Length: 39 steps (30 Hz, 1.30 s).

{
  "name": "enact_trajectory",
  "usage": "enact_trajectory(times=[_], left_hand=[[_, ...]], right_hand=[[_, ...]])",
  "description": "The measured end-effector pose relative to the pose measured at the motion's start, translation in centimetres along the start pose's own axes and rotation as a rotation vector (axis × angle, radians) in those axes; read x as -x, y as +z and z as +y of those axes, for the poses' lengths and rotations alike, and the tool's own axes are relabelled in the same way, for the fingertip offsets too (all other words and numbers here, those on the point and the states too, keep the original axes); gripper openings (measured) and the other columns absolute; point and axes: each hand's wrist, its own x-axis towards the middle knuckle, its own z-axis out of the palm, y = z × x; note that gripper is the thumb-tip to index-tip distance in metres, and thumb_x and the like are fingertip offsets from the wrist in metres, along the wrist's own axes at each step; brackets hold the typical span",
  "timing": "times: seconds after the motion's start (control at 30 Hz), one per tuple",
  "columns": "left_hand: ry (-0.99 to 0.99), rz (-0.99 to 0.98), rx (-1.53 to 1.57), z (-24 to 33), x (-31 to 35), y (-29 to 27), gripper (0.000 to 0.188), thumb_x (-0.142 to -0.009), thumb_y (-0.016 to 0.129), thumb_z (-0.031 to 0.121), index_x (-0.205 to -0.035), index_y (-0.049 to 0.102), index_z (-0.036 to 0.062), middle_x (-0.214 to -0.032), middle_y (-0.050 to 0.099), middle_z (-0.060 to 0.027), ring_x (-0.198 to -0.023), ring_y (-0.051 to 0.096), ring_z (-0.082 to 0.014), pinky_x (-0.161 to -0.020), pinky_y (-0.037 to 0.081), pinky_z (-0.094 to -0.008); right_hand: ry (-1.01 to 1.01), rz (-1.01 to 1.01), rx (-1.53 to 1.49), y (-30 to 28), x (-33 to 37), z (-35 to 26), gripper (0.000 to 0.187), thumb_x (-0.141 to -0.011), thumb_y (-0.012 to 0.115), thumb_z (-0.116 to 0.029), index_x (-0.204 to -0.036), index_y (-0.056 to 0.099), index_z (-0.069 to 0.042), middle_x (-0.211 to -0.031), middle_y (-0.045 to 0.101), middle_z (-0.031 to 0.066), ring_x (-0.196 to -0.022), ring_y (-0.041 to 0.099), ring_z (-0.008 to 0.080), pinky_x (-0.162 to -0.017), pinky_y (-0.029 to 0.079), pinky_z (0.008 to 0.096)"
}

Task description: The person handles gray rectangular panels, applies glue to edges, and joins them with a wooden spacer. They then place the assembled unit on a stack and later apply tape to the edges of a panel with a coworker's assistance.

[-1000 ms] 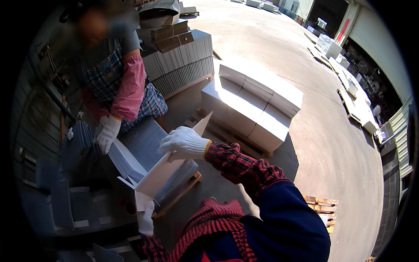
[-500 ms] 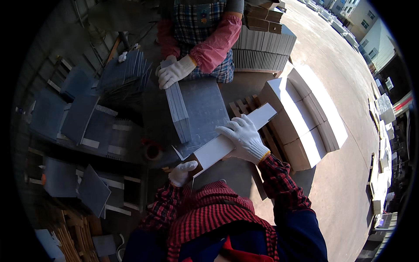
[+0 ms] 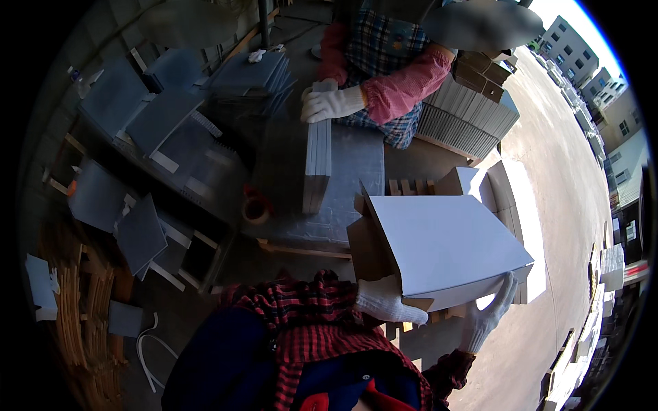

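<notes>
Apparently light, stiff cardboard, a white box is tilted before a row of white boxes. The gloved left hand grasps its near edge beside the open flaps; the gloved right hand touches the near right corner, fingers extended, grip unclear. Loose flaps may crease and smooth panels slip, so firm corners look safest. A grey table's edge lies just left; concrete floor stretches right.

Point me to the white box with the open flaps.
In the head view, the white box is right of centre, with the left hand and right hand at its near edge, lower right of the grey work surface.
</notes>
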Motion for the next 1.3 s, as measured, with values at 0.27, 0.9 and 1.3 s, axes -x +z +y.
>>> enact_trajectory(times=[0.27, 0.9, 1.3], left_hand=[[0.642, -0.084, -0.25, 0.3, -6.7, 3.2, 0.035, -0.096, 0.069, 0.021, -0.126, 0.066, 0.0038, -0.12, 0.066, -0.0154, -0.103, 0.063, -0.0286, -0.088, 0.052, -0.0385], [0.059, -0.321, -0.344, -0.1, 3.4, -18.2, 0.055, -0.084, 0.075, 0.014, -0.135, 0.06, 0.0019, -0.133, 0.062, -0.0161, -0.124, 0.055, -0.0335, -0.106, 0.047, -0.0407], [-0.088, 0.262, 1.236, -7.4, 2.3, -34.9, 0.045, -0.1, 0.065, 0.026, -0.137, 0.057, 0.0011, -0.12, 0.067, -0.0026, -0.109, 0.065, -0.0138, -0.091, 0.053, -0.0296]], right_hand=[[0.455, -0.274, -1.855, -0.7, 4.4, 3.5, 0.071, -0.101, 0.061, -0.044, -0.154, 0.038, -0.002, -0.156, 0.04, 0.0236, -0.143, 0.042, 0.0358, -0.115, 0.04, 0.0511], [0.617, -0.049, -1.392, 12.7, 4.6, -14.5, 0.048, -0.101, 0.065, -0.039, -0.136, 0.056, -0.007, -0.133, 0.058, 0.0072, -0.124, 0.053, 0.024, -0.1, 0.049, 0.044], [0.398, 0.221, -0.441, 18.9, 10.7, -21.8, 0.026, -0.081, 0.075, -0.014, -0.103, 0.072, 0.0, -0.095, 0.072, 0.0073, -0.088, 0.066, 0.0168, -0.076, 0.053, 0.0325]])
